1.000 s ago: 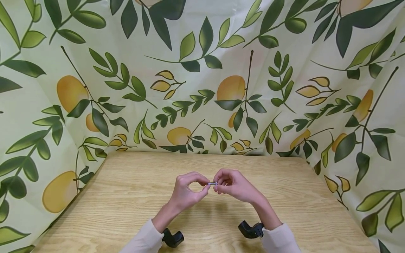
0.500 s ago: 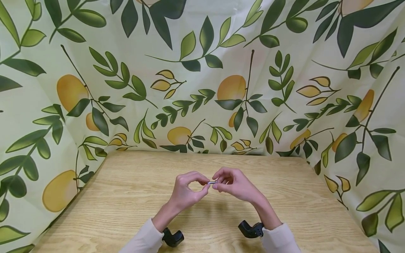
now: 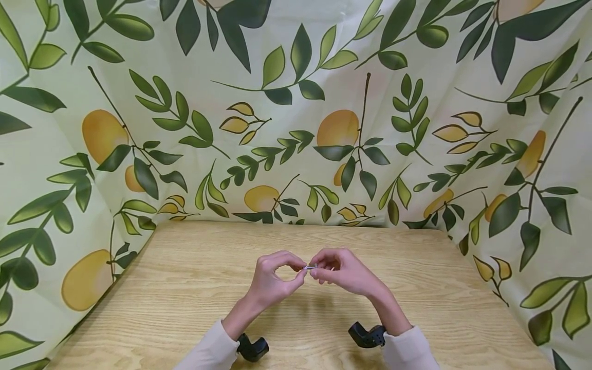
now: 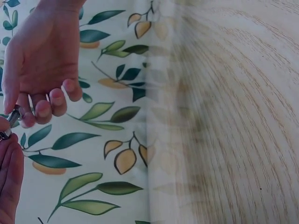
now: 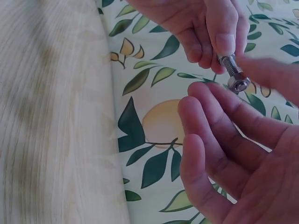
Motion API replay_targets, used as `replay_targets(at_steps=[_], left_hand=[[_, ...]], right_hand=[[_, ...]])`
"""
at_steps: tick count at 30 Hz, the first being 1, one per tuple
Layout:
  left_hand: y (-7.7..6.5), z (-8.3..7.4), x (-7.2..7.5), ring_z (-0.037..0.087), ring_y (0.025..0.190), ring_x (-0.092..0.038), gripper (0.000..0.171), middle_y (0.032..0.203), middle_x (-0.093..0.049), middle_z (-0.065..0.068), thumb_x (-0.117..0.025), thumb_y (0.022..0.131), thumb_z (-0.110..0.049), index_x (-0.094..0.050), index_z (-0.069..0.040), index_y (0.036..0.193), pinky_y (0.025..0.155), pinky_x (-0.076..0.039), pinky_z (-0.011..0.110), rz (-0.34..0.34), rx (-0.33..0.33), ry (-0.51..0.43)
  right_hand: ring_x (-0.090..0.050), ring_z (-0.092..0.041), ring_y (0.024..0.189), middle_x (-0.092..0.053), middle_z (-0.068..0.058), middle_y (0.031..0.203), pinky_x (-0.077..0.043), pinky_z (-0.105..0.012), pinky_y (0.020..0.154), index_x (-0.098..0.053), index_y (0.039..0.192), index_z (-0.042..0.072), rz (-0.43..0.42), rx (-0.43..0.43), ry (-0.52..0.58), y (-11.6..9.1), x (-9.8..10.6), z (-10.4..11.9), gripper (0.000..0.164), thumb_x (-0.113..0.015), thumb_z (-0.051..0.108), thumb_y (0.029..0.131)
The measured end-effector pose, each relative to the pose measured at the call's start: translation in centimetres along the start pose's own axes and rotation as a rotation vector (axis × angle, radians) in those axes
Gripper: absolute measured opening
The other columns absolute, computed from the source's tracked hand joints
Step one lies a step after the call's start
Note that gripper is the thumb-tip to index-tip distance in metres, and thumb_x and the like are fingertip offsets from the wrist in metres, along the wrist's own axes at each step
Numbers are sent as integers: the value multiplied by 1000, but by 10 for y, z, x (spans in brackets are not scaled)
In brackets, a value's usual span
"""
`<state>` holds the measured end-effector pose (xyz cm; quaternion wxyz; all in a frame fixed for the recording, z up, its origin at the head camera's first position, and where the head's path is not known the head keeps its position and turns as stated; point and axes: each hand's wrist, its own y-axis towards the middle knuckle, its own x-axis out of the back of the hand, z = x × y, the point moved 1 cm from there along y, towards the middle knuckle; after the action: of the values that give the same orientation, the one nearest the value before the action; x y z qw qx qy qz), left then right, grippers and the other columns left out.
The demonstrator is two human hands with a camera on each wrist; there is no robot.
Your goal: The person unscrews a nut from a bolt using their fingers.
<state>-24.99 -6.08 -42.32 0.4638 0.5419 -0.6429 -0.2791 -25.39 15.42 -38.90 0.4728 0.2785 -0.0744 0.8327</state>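
Observation:
A small silver bolt (image 5: 231, 67) with a threaded shaft and a socket head (image 5: 239, 84) is held in the air between both hands. My left hand (image 3: 276, 277) pinches its far end between thumb and fingertips, where a shiny ring-like piece (image 4: 4, 135) shows at the fingers in the left wrist view. My right hand (image 3: 348, 272) has its thumb and index finger at either side of the head end, the thumb blurred in the right wrist view. The other right fingers are loosely bent, apart from the metal.
Beneath the hands lies a light wood-grain table (image 3: 208, 246). A cloth printed with leaves and fruit (image 3: 287, 128) hangs behind it and along both sides. Black wrist cameras (image 3: 253, 348) are strapped on both forearms, below the hands.
My right thumb and fingers have shifted slightly around the bolt's head end, a little to the left. The left hand keeps its hold, nearly still.

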Motion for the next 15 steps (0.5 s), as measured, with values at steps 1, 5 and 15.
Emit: replay_targets(at_steps=[1,5,15], left_hand=[[0,0,0,15,71,-73,20,81,-78,5,-79,76,6,-77,-10,88,70,-62,21,-2,0,1],[0,0,0,16,71,-73,21,82,-78,5,-79,76,7,-78,-9,89,70,-62,21,-7,-8,2],[1,0,-1,17,70,-73,19,81,-78,8,-80,75,6,-77,-7,89,69,-63,22,-6,-25,-2]], right_hand=[[-68,-27,78,-71,-7,87,-55,-26,64,-72,106,5,12,-5,0,0,0,0,18,-69,22,98],[-68,-24,78,-70,-6,87,-57,-29,66,-70,103,4,26,-7,18,0,-1,0,15,-67,18,99],[-69,-31,79,-71,-4,87,-56,-29,65,-71,105,9,13,-14,13,1,-1,-1,14,-68,20,98]])
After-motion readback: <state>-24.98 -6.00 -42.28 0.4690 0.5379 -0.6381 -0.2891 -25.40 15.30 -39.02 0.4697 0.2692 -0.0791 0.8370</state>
